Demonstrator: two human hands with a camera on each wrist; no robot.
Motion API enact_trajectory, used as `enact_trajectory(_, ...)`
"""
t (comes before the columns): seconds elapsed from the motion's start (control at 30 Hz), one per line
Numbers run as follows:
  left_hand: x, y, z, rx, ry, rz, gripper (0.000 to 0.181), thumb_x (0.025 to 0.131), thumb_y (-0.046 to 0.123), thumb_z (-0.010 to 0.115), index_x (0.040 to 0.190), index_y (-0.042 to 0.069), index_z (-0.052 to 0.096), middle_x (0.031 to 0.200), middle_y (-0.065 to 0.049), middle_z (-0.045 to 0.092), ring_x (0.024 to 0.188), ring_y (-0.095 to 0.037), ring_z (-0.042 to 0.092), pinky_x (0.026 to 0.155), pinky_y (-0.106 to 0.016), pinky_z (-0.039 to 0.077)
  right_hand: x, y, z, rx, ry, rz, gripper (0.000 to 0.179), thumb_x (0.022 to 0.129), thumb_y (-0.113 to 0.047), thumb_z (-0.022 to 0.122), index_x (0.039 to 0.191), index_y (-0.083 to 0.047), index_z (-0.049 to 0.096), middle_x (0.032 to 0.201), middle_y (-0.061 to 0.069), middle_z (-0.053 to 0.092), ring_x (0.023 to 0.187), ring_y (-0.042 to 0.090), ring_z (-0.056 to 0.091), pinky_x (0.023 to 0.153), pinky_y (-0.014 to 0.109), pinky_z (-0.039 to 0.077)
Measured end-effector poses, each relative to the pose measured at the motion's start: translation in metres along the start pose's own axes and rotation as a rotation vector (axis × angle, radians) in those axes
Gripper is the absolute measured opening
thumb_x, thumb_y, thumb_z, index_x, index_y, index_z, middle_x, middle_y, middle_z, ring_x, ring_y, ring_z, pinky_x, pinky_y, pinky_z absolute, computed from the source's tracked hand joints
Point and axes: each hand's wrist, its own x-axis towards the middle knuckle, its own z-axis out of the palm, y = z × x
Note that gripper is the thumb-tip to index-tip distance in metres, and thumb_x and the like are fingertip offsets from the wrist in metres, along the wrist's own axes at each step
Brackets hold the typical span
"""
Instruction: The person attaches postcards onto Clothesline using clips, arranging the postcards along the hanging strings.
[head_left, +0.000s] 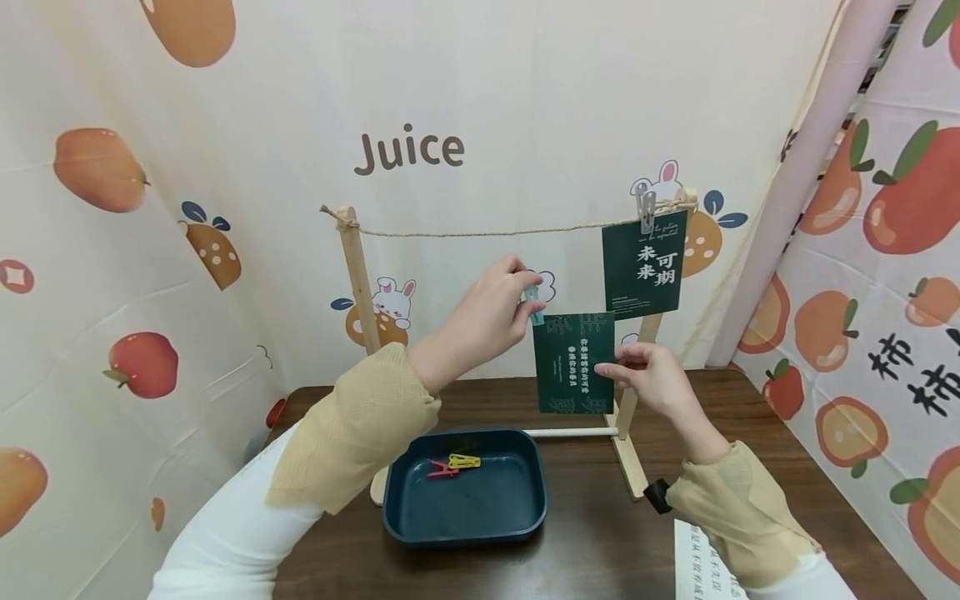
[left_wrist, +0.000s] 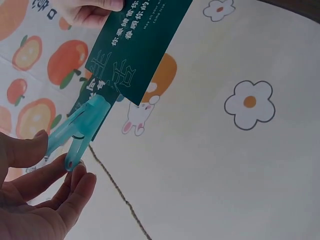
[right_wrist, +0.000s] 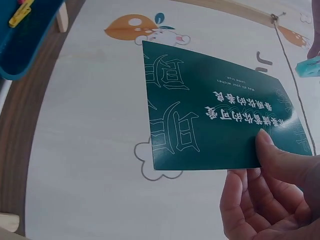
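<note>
My left hand (head_left: 491, 308) pinches a teal clothespin (left_wrist: 87, 125) between thumb and fingers, just left of a green card's upper corner. That green card (head_left: 562, 379), printed with white characters, is held upright by my right hand (head_left: 654, 379); the right wrist view shows the thumb on its front and the fingers behind. Both the card and the clothespin are below a thin rope (head_left: 480, 235). Another green card (head_left: 626, 287) hangs from the rope's right end under a grey clothespin (head_left: 646, 210), partly behind the held card.
A wooden frame (head_left: 357, 279) carries the rope. In front of it, a dark blue tray (head_left: 465, 529) holds a yellow clothespin (head_left: 465, 461) and a red clothespin (head_left: 441, 469). A white printed sheet (head_left: 693, 558) lies near my right forearm on the brown table (head_left: 592, 525).
</note>
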Motion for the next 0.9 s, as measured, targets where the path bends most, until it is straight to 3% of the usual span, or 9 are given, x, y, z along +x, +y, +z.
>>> enact_trajectory(0.2, 0.012, 0.002, -0.006, 0.025, -0.006, -0.028, 0.028, 0.086, 0.013, 0.058, 0.11, -0.003, 0.059, 0.095, -0.01, 0.052, 0.082, -0.017, 0.047, 0.067, -0.02, 0.041, 0.008, -0.007, -0.006, 0.018, 0.019, 0.012, 0.026, 0.08, -0.023, 0.066, 0.085, 0.002, 0.063, 0.069, 0.008, 0.059, 0.06, 0.014, 0.053, 0.05, 0.024, 0.036)
enact_trajectory(0.43, 0.024, 0.006, -0.011, 0.051, -0.008, -0.031, 0.029, 0.087, 0.014, 0.056, 0.111, -0.002, 0.059, 0.099, -0.011, 0.052, 0.085, -0.017, 0.048, 0.071, -0.021, 0.042, 0.017, -0.016, -0.01, 0.047, 0.032, -0.045, 0.023, 0.081, -0.019, 0.065, 0.082, 0.004, 0.062, 0.069, 0.006, 0.057, 0.065, 0.019, 0.056, 0.056, 0.023, 0.046)
enact_trajectory(0.73, 0.034, 0.007, -0.016, 0.041, 0.011, -0.064, 0.031, 0.087, 0.014, 0.057, 0.113, -0.003, 0.057, 0.098, -0.011, 0.052, 0.084, -0.016, 0.048, 0.07, -0.019, 0.043, 0.027, -0.026, -0.014, 0.045, 0.07, -0.102, 0.021, 0.08, -0.017, 0.067, 0.078, 0.003, 0.061, 0.065, 0.007, 0.056, 0.061, 0.016, 0.055, 0.052, 0.022, 0.042)
enact_trajectory(0.9, 0.04, 0.006, -0.018, 0.031, 0.029, -0.075, 0.029, 0.087, 0.01, 0.056, 0.112, -0.004, 0.058, 0.097, -0.011, 0.051, 0.085, -0.016, 0.048, 0.07, -0.02, 0.042, 0.033, -0.03, -0.017, 0.038, 0.081, -0.082, 0.022, 0.079, -0.02, 0.067, 0.08, 0.002, 0.062, 0.067, 0.006, 0.057, 0.063, 0.019, 0.056, 0.048, 0.022, 0.041)
